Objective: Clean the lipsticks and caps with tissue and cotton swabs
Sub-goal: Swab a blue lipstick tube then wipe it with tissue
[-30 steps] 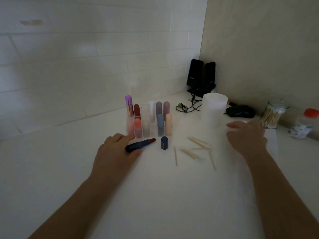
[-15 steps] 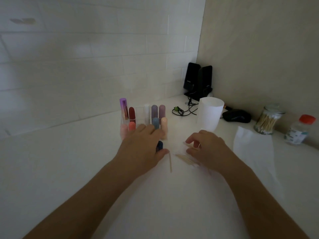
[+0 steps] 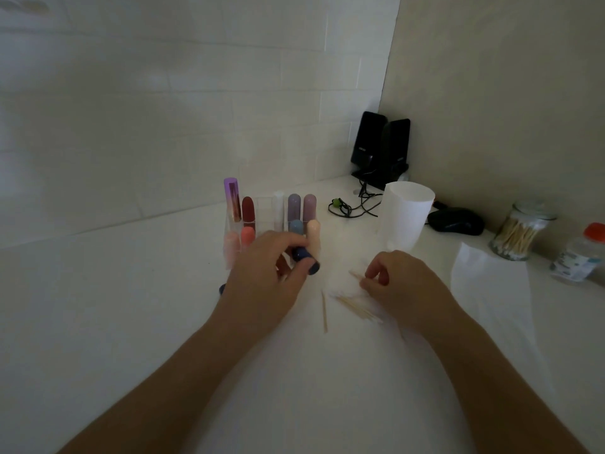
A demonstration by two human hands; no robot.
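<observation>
Head view: white counter fills the lower frame. A white tile wall runs across the upper left, and a plain beige wall is at upper right. Dim light.

In the corner stand black speakers with tangled cables in front. To their right along the beige wall are a white cup, a black mouse, a glass jar of swabs and a bottle with a red cap. A tissue sheet lies flat at right.

At centre, a clear organizer holds upright lipsticks.

Left hand is just in front of the organizer, with its fingers curled round a dark blue cap. The cap's long axis is diagonal, upper left to lower right. Cannot tell which end is open.

Right hand is right of centre, thumb and forefinger pinching a cotton swab. Its stick points to the upper left. Loose swabs are scattered below that hand on the counter. A single swab lies nearly vertical in the frame between the hands.
</observation>
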